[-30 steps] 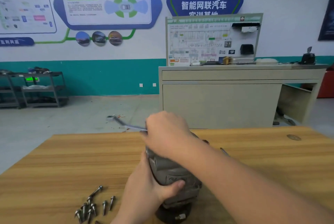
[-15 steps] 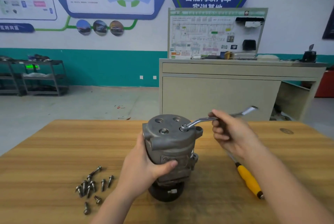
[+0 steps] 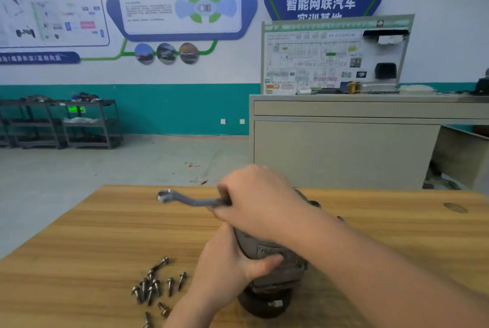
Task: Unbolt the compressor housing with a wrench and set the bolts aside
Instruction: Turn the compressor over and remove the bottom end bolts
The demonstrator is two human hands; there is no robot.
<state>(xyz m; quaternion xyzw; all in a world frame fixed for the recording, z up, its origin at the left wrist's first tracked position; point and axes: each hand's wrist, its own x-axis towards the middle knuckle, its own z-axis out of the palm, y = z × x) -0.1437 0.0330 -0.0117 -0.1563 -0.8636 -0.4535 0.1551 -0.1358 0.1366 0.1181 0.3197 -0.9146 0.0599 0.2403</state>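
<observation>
The grey metal compressor stands upright on the wooden table on its black pulley end. My left hand grips its side, thumb across the front. My right hand sits over the compressor's top and grips the silver wrench, whose free ring end points left. The wrench end on the housing and the top bolts are hidden under my right hand and forearm. Several removed bolts lie in a loose pile on the table to the left of the compressor.
The table's far edge runs just behind the compressor. A beige workbench with a wiring display board stands behind on the right. Dark metal shelving lines the left wall. A dark knot mark shows at the table's far right.
My right hand has swung the wrench handle from the right side round to the left over the compressor top. It now covers the top and hides the yellow screwdriver. My left hand keeps its hold.
</observation>
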